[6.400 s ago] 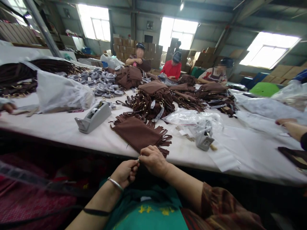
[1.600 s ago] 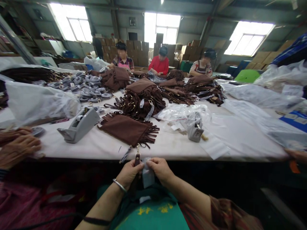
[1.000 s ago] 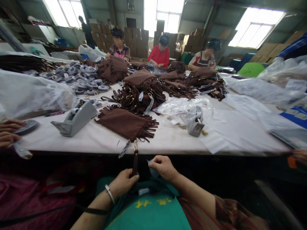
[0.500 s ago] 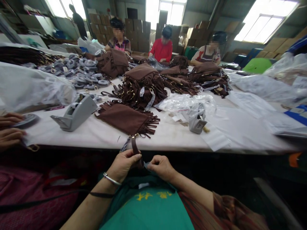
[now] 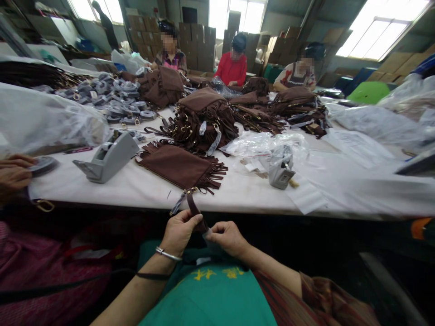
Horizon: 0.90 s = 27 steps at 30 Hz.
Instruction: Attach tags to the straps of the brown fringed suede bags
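A brown fringed bag (image 5: 175,165) lies flat at the table's front edge. Its brown strap (image 5: 192,203) hangs over the edge toward me, beside a wrapped grey piece (image 5: 177,204). My left hand (image 5: 181,231), with a silver bangle on the wrist, pinches the strap. Just right of it, my right hand (image 5: 226,237) is closed on a thin translucent wrapping (image 5: 209,235) at the strap's lower end. Behind the bag rises a pile of brown fringed bags (image 5: 204,117).
A grey tape dispenser (image 5: 108,158) stands left of the bag, a smaller one (image 5: 282,174) right. Another person's hands (image 5: 15,174) hold a grey coil (image 5: 44,165) at far left. Three people work across the table (image 5: 340,181). Coiled grey straps (image 5: 125,99) lie back left.
The translucent wrapping now shows wider around the strap's end, between my hands. My left hand has shifted slightly right. At far left, the other person's hands have moved a little.
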### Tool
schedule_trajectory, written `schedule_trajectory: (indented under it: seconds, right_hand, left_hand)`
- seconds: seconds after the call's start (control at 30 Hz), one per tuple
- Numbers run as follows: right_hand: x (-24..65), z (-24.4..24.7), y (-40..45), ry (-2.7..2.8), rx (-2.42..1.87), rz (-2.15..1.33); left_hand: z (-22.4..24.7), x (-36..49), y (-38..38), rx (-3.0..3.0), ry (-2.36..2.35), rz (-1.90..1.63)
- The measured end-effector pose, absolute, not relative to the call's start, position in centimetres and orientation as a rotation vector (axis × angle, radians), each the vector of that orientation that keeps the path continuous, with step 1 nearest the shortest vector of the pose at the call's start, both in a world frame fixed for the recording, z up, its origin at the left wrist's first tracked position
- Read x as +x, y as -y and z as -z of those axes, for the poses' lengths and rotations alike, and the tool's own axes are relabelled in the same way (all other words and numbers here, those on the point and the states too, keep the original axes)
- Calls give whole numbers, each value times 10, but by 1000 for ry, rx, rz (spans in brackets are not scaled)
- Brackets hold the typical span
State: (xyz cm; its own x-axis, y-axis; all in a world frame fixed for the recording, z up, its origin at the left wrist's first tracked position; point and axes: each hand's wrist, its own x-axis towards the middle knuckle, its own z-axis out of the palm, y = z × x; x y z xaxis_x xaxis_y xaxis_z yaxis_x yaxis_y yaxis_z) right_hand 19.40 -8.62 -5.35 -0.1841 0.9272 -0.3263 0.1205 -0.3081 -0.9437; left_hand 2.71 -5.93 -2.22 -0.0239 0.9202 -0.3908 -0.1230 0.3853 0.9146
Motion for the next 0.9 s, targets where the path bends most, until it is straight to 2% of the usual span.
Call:
schedule_trajectory:
  seconds: [0.3,0.63,0.9]
  right_hand:
    - [192,46,89,1098,-1326,-1717]
    - [197,52,93,1137,-1195,-1722]
    - [192,57,94,1160,-1162,-1672]
  left_hand:
    - [32,28,61,953,-1406,-1019]
    - [27,28,67,837,-1337,-999]
    - [31,31,71,1012,-1450,-1006]
